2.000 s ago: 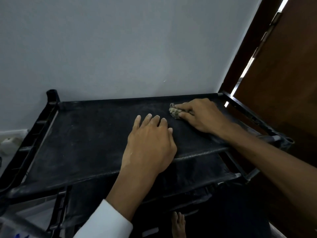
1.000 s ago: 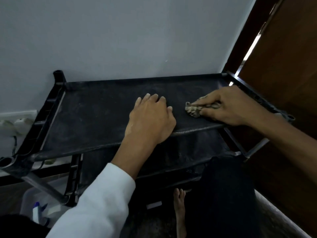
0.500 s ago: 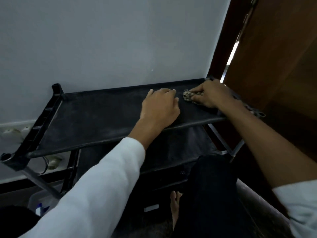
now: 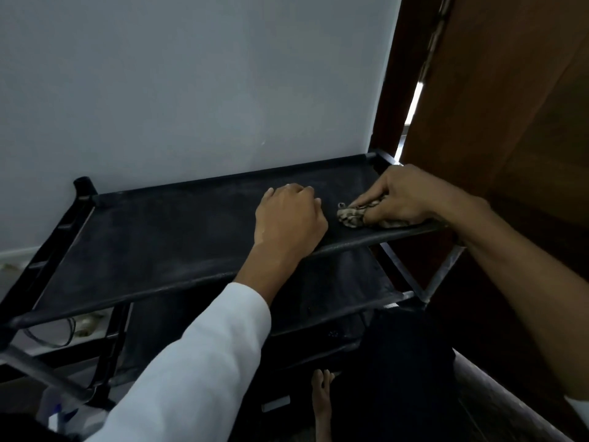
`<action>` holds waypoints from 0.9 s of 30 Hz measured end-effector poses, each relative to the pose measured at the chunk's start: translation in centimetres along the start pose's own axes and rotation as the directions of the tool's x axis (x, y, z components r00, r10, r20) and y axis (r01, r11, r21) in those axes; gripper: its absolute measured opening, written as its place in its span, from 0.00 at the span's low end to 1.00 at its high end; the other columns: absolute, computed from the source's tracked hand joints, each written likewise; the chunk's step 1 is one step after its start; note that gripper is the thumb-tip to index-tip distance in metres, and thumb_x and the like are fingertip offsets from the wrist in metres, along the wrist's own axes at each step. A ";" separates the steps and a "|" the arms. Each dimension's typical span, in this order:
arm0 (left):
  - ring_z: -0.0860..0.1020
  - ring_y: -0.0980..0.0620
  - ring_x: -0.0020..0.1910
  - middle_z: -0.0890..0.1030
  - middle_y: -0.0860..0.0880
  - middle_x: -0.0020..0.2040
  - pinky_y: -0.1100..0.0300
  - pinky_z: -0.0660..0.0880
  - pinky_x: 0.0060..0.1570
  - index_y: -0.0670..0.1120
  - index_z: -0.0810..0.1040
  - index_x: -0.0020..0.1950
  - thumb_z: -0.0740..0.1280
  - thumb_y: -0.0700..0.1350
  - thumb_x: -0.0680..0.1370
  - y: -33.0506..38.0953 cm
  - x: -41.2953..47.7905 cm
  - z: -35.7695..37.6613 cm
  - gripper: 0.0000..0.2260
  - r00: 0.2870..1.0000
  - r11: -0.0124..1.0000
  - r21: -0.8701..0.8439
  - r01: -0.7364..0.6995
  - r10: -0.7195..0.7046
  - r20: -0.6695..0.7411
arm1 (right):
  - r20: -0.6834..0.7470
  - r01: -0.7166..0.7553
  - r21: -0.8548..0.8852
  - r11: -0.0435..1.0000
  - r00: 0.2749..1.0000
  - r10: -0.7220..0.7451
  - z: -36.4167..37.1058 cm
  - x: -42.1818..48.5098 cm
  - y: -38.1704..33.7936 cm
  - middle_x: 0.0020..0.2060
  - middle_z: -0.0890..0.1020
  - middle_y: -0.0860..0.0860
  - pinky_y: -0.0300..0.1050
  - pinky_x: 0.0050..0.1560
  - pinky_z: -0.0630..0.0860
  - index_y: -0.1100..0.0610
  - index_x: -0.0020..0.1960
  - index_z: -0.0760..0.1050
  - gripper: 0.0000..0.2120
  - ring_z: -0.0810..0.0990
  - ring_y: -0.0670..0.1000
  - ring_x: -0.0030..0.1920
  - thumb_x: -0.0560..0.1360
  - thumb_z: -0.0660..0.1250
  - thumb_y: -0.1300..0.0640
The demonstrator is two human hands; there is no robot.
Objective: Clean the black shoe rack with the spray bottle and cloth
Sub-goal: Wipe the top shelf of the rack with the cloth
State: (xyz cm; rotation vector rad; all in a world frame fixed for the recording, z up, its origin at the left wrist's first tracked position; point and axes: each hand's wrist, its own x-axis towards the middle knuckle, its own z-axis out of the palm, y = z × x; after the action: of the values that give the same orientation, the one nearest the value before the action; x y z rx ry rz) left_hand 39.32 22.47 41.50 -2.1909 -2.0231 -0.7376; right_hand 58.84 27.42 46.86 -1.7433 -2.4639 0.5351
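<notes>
Nearest the camera, down at 6 o'clock, a bare foot (image 4: 322, 398) is on the floor under the black shoe rack (image 4: 153, 240). Down at 8 o'clock there's a pale thing with blue bits (image 4: 59, 409), too blurry to say what it is. A white sleeve (image 4: 197, 355) comes up from there toward the middle.

The left hand (image 4: 288, 218) lies palm down on the rack's top shelf, near the front edge. Its fingers (image 4: 287, 191) are pressed together side by side on the fabric and hold nothing, with the thumb tucked in on its 3 o'clock side. The lower shelf (image 4: 347, 282) shows beneath the wrist.

The cloth (image 4: 352, 216), a crumpled mottled brownish wad, sits at 3 o'clock from the left hand, close to it but not touching. It's on the top shelf near the front edge, toward the right end. The right hand (image 4: 403, 199) comes in from 4 o'clock and pinches it. The forefinger lies along the top of the wad and the rest of the fingers curl over the back half. The front half sticks out past the fingertips, toward 9 o'clock. I can't tell where the thumb is.

The shelf fabric looks dusty and streaky. Behind the rack at 12 o'clock is a plain grey-white wall (image 4: 191, 74), and at 2 o'clock a brown wooden door (image 4: 497, 129) with a bright slit of light along its edge.
</notes>
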 end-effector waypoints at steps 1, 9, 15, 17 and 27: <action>0.77 0.46 0.61 0.80 0.47 0.62 0.50 0.62 0.72 0.45 0.78 0.64 0.57 0.49 0.82 0.0 0.1 0.0 0.16 1.000 1.000 0.018 -0.013 0.013 -0.003 | 0.005 -0.021 0.015 1.000 1.000 0.021 -0.2 0.6 0.0 0.40 0.78 0.35 0.37 0.36 0.67 0.38 0.54 0.83 0.13 0.75 0.42 0.42 0.72 0.74 0.51; 0.78 0.46 0.58 0.81 0.48 0.59 0.51 0.69 0.66 0.46 0.80 0.62 0.61 0.50 0.81 -0.3 0.0 -0.4 0.15 0.999 0.997 0.064 -0.043 0.045 -0.030 | -0.208 -0.065 -0.122 0.990 0.977 0.039 -0.5 7.9 -1.1 0.60 0.82 0.52 0.48 0.58 0.76 0.45 0.60 0.82 0.13 0.78 0.55 0.57 0.75 0.73 0.50; 0.79 0.45 0.51 0.83 0.47 0.52 0.55 0.72 0.55 0.44 0.82 0.54 0.62 0.45 0.78 -0.1 0.0 -0.6 0.12 0.992 0.997 0.070 -0.027 0.035 -0.118 | 0.038 0.130 -0.221 0.967 0.991 -0.125 -1.3 5.5 0.7 0.61 0.82 0.48 0.44 0.56 0.71 0.42 0.64 0.78 0.19 0.76 0.49 0.57 0.75 0.72 0.54; 0.79 0.46 0.46 0.83 0.48 0.47 0.58 0.68 0.47 0.44 0.82 0.46 0.63 0.43 0.76 0.0 -0.2 -0.8 0.08 0.992 0.997 0.081 -0.017 0.027 -0.125 | 0.109 0.163 -0.222 0.961 0.984 -0.142 -1.8 3.5 1.3 0.60 0.83 0.46 0.43 0.56 0.70 0.38 0.63 0.78 0.20 0.76 0.48 0.57 0.75 0.73 0.56; 0.71 0.50 0.37 0.79 0.48 0.38 0.54 0.73 0.53 0.47 0.70 0.35 0.63 0.41 0.74 -0.3 -0.2 -0.6 0.08 0.988 0.999 0.034 -0.029 0.034 -0.149 | 0.069 0.281 0.035 0.959 0.957 -0.283 -0.4 -1.6 0.7 0.62 0.79 0.41 0.45 0.68 0.71 0.43 0.59 0.81 0.19 0.75 0.43 0.63 0.74 0.72 0.63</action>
State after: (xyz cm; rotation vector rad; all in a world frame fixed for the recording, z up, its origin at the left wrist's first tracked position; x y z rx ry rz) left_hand 38.80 22.13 41.88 -2.0776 -1.9108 -0.8338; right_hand 60.11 26.23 47.20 -1.3506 -2.6794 0.6058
